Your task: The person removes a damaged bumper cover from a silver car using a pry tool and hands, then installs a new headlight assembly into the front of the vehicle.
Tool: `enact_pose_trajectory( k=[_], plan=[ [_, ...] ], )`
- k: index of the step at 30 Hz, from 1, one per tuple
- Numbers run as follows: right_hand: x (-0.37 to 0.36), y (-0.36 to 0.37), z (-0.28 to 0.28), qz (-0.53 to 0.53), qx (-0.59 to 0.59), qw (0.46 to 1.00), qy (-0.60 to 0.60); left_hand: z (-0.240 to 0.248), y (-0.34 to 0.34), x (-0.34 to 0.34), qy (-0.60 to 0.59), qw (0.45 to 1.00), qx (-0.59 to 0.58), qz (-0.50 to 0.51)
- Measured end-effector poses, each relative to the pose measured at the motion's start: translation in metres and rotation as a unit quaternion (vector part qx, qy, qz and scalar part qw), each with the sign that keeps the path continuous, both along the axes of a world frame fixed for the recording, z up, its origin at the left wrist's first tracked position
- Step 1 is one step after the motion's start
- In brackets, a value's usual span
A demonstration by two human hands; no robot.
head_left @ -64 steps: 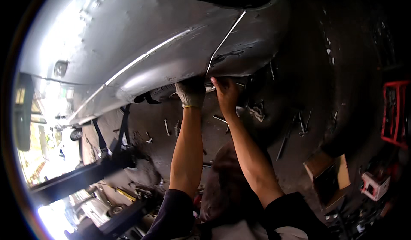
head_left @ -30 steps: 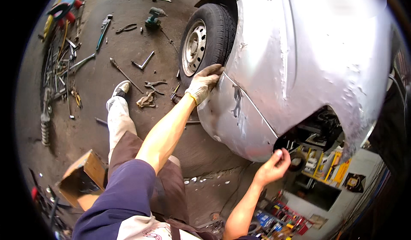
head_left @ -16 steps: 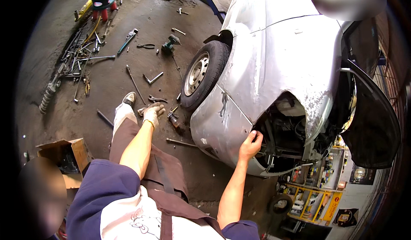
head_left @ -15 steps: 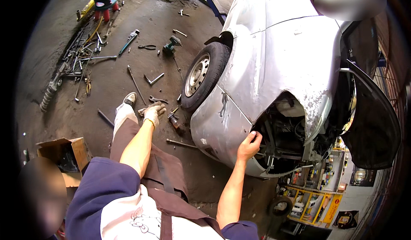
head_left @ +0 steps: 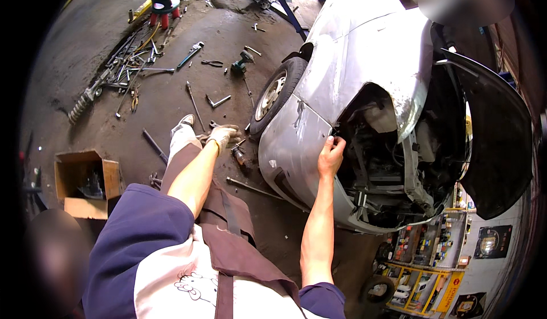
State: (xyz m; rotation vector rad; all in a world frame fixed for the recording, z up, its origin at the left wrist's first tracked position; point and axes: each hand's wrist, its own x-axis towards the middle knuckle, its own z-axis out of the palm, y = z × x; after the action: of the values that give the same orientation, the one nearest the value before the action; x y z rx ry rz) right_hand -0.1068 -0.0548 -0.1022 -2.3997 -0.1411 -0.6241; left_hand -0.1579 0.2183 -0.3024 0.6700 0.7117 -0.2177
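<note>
The gloved left hand (head_left: 229, 135) is coming away from the bumper (head_left: 285, 142), leaving the wheel-side end it was touching a second ago and now hanging to the bumper's left, fingers loosely spreading, holding nothing visible. The bumper itself is sitting across the front of the silver car (head_left: 327, 68). Meanwhile the bare right hand (head_left: 330, 156) is staying at the bumper's upper corner, beside the headlight opening (head_left: 356, 148), thumb and fingertips bunching close; whether they're pinching anything isn't showing. Attention, it seems, is narrowing to that bumper corner.
</note>
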Motion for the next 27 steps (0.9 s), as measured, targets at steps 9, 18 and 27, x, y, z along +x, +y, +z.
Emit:
enact_pose_trajectory(
  k=[9, 18, 27],
  plan=[
    [0.005, -0.019, -0.005, 0.003, -0.088, 0.996, 0.005, 0.005, 0.028, -0.063, -0.044, 0.985, -0.047, 0.158],
    [0.019, -0.029, -0.014, 0.033, -0.092, 0.994, -0.052, 0.007, 0.021, -0.080, -0.020, 0.966, -0.033, 0.254],
    [0.004, -0.022, -0.009, 0.018, -0.054, 0.997, -0.052, 0.031, 0.011, -0.040, -0.049, 0.984, -0.045, 0.167]
  ],
)
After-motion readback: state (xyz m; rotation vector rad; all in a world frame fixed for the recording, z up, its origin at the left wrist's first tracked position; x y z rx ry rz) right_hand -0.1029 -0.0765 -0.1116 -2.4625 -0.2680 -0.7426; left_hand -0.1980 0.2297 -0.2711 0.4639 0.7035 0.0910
